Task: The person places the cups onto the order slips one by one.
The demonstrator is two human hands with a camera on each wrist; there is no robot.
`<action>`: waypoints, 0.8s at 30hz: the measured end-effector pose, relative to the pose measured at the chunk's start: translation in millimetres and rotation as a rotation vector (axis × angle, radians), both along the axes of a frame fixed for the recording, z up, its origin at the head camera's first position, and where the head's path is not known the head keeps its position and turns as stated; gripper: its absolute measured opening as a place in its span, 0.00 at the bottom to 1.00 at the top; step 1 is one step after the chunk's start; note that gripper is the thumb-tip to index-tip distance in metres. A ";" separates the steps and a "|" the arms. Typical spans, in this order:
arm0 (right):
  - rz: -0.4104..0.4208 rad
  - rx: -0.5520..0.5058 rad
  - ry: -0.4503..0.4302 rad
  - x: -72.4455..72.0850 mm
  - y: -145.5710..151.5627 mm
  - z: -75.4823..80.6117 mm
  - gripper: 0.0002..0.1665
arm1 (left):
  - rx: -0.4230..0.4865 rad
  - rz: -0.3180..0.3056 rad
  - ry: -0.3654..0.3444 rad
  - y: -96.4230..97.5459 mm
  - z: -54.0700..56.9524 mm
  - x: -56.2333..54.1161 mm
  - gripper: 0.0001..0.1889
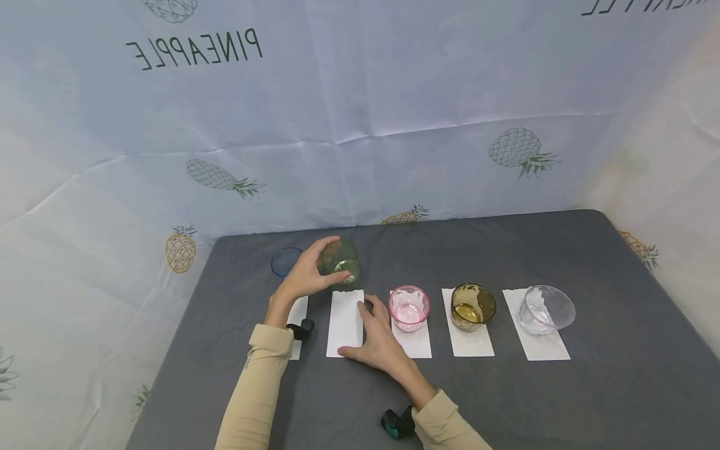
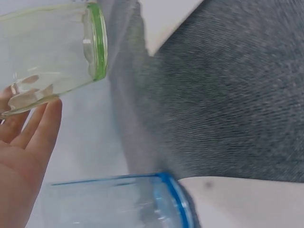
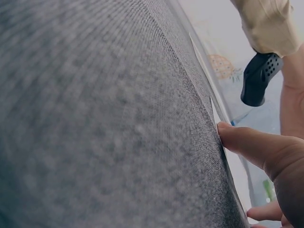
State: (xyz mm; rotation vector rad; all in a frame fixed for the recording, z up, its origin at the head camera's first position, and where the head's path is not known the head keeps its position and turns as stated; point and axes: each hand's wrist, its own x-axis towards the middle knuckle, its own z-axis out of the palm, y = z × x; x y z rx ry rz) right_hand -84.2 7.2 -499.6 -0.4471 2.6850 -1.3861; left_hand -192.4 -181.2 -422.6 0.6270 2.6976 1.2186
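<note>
My left hand [image 1: 302,275] grips a green glass cup [image 1: 347,257] behind a white paper sheet [image 1: 343,315]. In the left wrist view the fingers curve under the green cup's side, with its bright green rim [image 2: 99,42] facing the table. My right hand [image 1: 382,342] lies over the right side of that sheet, thumb near its lower edge and fingers spread by its right edge. The right wrist view shows the thumb [image 3: 251,142] touching the paper. A blue glass cup [image 1: 285,261] stands just left of my left hand, partly hidden by it.
To the right, a pink cup [image 1: 409,306], an amber cup [image 1: 472,306] and a clear cup [image 1: 547,310] sit on separate white sheets. Another sheet [image 1: 299,309] lies partly under my left wrist in view. A pineapple-print curtain [image 1: 360,175] hangs behind the grey table [image 1: 607,275].
</note>
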 end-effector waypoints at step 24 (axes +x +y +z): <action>-0.002 -0.005 -0.015 0.4 0.3 2.5 0.60 | 0.115 -0.054 0.046 -6.2 26.3 48.8 0.40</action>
